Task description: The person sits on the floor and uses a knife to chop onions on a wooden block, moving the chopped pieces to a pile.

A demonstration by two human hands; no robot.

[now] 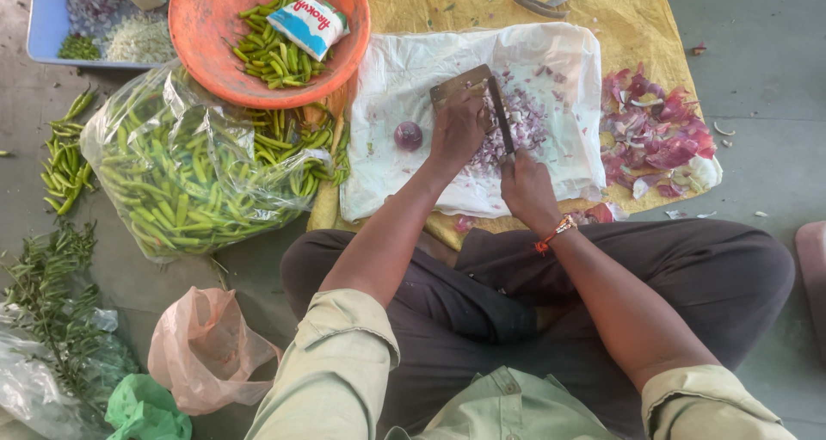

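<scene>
Fingers of the right hand wrap the cleaver handle, hiding it — left hand presses curled on the flat blade over chopped onion; a peeled onion lies beside.

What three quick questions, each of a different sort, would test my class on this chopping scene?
1. True or false: the right hand holds the knife.
2. What lies in the orange bowl besides the packet? A) chillies B) onion skins C) herbs
3. Fill in: the left hand rests on the blade over the chopped ____.

Key: 1 true; 2 A; 3 onion.
</scene>
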